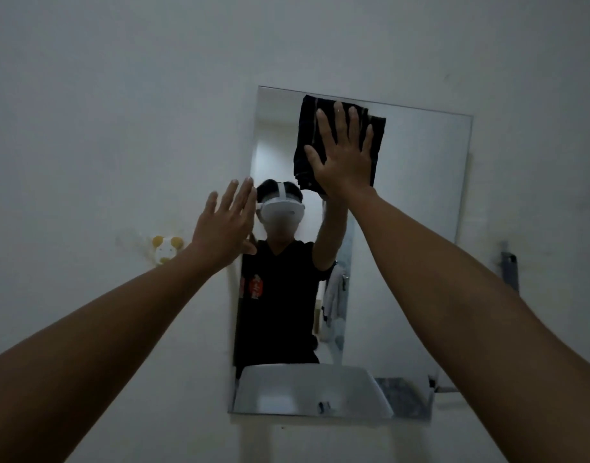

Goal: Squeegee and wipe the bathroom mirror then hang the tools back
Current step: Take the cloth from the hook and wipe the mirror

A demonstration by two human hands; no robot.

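A frameless rectangular mirror hangs on the white wall. My right hand lies flat, fingers spread, on a black cloth and presses it against the glass near the mirror's top edge. My left hand is open, its fingers together, with the fingertips at the mirror's left edge and nothing in it. No squeegee is in view.
A small white and yellow animal-shaped hook sticks to the wall left of the mirror. A grey holder is fixed to the wall on the right. The mirror reflects a person in a black shirt, a white basin and a hanging towel.
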